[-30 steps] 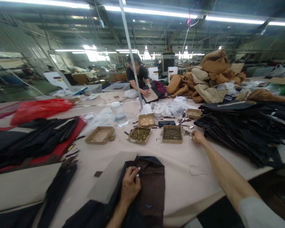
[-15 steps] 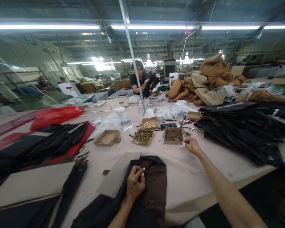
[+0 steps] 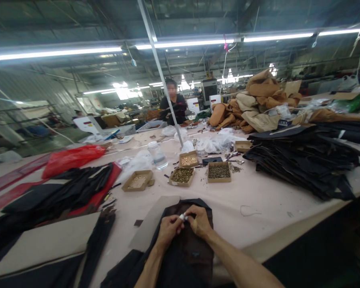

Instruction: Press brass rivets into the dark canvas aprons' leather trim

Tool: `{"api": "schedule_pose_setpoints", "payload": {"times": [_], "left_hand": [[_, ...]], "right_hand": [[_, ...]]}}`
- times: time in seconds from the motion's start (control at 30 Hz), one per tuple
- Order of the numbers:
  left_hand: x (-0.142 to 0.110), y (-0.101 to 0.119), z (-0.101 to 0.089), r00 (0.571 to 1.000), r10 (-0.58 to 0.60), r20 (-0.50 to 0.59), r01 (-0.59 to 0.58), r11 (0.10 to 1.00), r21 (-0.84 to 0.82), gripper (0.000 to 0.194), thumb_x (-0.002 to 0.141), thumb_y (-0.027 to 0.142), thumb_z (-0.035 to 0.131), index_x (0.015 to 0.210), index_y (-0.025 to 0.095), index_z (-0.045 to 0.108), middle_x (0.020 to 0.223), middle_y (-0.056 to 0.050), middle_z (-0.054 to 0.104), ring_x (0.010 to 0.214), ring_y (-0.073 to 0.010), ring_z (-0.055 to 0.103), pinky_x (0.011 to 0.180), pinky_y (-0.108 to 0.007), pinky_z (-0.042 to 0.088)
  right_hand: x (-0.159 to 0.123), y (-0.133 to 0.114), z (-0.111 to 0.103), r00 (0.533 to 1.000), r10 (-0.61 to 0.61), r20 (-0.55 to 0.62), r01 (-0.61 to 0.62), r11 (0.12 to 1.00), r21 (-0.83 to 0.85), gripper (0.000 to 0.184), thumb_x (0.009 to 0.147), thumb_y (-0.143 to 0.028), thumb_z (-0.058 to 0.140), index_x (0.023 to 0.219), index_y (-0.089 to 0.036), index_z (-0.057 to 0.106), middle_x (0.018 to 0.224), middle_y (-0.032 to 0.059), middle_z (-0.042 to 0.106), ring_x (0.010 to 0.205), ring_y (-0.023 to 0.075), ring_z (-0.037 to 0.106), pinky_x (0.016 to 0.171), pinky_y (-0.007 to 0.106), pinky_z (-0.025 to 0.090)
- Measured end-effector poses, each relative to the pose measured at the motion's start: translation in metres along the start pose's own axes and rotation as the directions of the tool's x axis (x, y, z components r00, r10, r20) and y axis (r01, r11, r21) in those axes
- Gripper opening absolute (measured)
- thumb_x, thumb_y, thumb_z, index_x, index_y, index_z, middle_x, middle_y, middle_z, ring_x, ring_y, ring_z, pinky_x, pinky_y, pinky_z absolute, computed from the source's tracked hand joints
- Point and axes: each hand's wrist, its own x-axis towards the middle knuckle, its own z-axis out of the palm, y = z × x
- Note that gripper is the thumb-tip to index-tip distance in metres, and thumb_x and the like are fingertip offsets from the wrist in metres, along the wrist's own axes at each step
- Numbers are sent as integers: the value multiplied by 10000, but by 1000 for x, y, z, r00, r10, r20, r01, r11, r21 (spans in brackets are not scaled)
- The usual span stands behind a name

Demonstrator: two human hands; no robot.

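Observation:
A black fabric piece with dark brown lining [image 3: 195, 254] lies at the table's near edge, a small label on its lining. My left hand [image 3: 169, 230] is closed on this fabric, thumb and fingers pinched together. Right beside it, my right hand [image 3: 199, 222] is closed too, its fingertips meeting the left ones over the lining. White coverings wrap some fingertips on both hands. Whatever tiny thing may be between the right fingers is hidden. Beyond the hands sit an open box of small dark metal pieces [image 3: 219, 172] and a box of brass-coloured pieces [image 3: 181, 176].
More shallow boxes [image 3: 137, 181] and a clear plastic jar [image 3: 157, 155] stand farther back. Black fabric stacks [image 3: 300, 160] rise at right, others [image 3: 63, 188] at left. Behind are a brown fabric pile [image 3: 252, 104], a slanted metal pole [image 3: 162, 76] and another person [image 3: 174, 104].
My right hand has come from beside the box of dark metal pieces to meet my left hand over the fabric. The left hand stays on the fabric. The view has tilted slightly.

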Motion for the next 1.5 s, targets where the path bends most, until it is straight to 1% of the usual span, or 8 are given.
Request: {"api": "schedule_pose_setpoints", "payload": {"times": [0.3, 0.5, 0.7, 0.83, 0.93, 1.17, 1.4, 1.5], "left_hand": [[6, 5, 7, 984, -166, 62, 176, 963, -204, 513, 768, 604, 646, 587, 125, 620, 422, 10, 474, 355, -55, 330, 391, -204, 160], [-2, 4, 12, 994, -110, 9, 109, 962, -251, 493, 767, 581, 695, 626, 112, 637, 419, 36, 442, 364, -37, 306, 411, -195, 159], [-6, 2, 15, 993, -116, -2, 112, 959, -262, 448, 737, 533, 747, 741, 88, 697, 548, -25, 601, 398, -51, 395, 380, -185, 227], [-6, -3, 21, 982, -125, -142, 76, 948, -309, 389, 668, 425, 803, 841, 93, 698, 631, -44, 668, 427, -71, 483, 374, -172, 291], [-7, -7, 22, 969, -113, -218, 41, 949, -312, 386, 662, 405, 803, 864, 92, 703, 558, -27, 639, 402, -74, 475, 378, -170, 304], [-13, -11, 15, 990, -23, -141, -13, 970, -245, 426, 713, 426, 785, 951, 73, 769, 572, -41, 646, 419, -68, 469, 414, -179, 330], [-23, -10, 24, 948, 12, -317, -59, 989, -139, 347, 711, 403, 747, 870, 98, 796, 540, -31, 628, 458, -100, 501, 462, -199, 360], [-27, -9, 25, 942, 73, -327, -103, 992, -77, 312, 738, 388, 716, 864, 116, 802, 599, -42, 658, 497, -111, 517, 494, -208, 384]], "right_hand": [[-10, -4, -4, 996, -85, 28, 83, 994, 65, 196, 745, -128, 591, 823, -246, 727, 853, 28, 711, 806, 217, 665, 803, 342, 527], [-11, -10, -11, 999, 42, 19, -43, 997, 68, 185, 765, -192, 661, 927, -237, 738, 894, 26, 725, 791, 210, 661, 767, 324, 523], [-14, -9, -11, 997, 83, 8, -83, 996, 15, 110, 808, -240, 649, 860, -227, 745, 840, 24, 732, 775, 205, 658, 739, 310, 492], [-15, -9, -10, 995, 95, 18, -95, 995, 0, 113, 808, -249, 632, 832, -207, 734, 824, 29, 736, 766, 198, 655, 746, 298, 485], [-15, -6, -9, 994, 111, 10, -111, 993, -28, 130, 800, -244, 624, 847, -191, 733, 818, 30, 730, 754, 187, 646, 736, 281, 476], [-17, 1, -4, 995, 103, -6, -103, 994, -40, 156, 781, -212, 601, 854, -194, 738, 792, 19, 718, 736, 188, 643, 717, 275, 477], [-26, 4, 6, 998, 63, -26, -65, 993, -95, 178, 840, -241, 589, 892, -184, 749, 828, 50, 726, 733, 199, 657, 703, 289, 484], [-29, 7, 9, 999, 32, -43, -38, 991, -126, 178, 857, -261, 599, 898, -179, 751, 857, 66, 731, 750, 207, 662, 723, 299, 496]]}}
